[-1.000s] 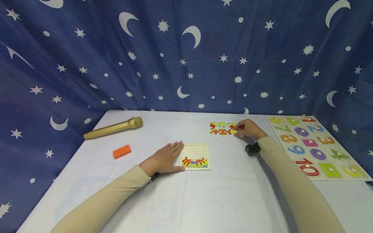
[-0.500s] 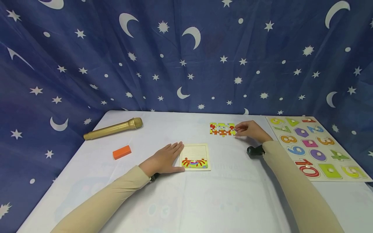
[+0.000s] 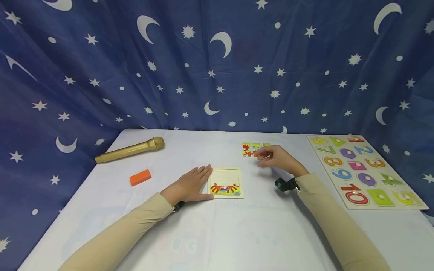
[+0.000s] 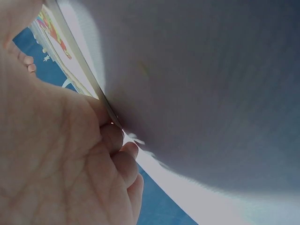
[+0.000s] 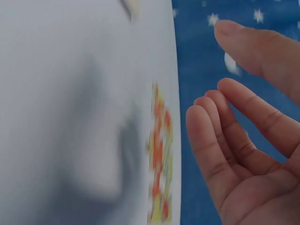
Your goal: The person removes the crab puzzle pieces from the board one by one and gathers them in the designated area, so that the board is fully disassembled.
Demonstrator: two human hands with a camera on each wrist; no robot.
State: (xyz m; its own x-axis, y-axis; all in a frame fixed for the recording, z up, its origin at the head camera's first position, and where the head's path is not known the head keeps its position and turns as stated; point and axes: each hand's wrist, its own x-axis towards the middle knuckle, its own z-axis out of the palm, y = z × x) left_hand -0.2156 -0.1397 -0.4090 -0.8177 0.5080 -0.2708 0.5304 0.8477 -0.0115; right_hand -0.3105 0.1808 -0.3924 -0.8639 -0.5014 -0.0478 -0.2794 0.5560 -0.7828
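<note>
A square wooden puzzle tray [image 3: 225, 172] lies mid-table, with a strip of red, yellow and rainbow puzzle pieces [image 3: 225, 189] along its near side. My left hand [image 3: 190, 185] rests flat against the tray's left edge, fingers stretched out. In the left wrist view, its fingers meet the tray's thin rim [image 4: 84, 61]. Behind the tray lies a group of joined jigsaw pieces [image 3: 249, 149], printed in red and yellow, partly hidden by my right hand [image 3: 276, 160]. That hand hovers above the table, and in the right wrist view its thumb and loosely bent fingers hold nothing.
A number-and-shape peg board [image 3: 367, 175] lies at the right. At the left are a gold microphone [image 3: 130, 149] and an orange block [image 3: 140, 177]. A dark blue curtain [image 3: 217, 64] with moons and stars hangs behind the white table [image 3: 244, 233].
My right hand has left the right end of the joined pieces and come left and nearer, now overlapping them in the head view. The left hand stays on the tray.
</note>
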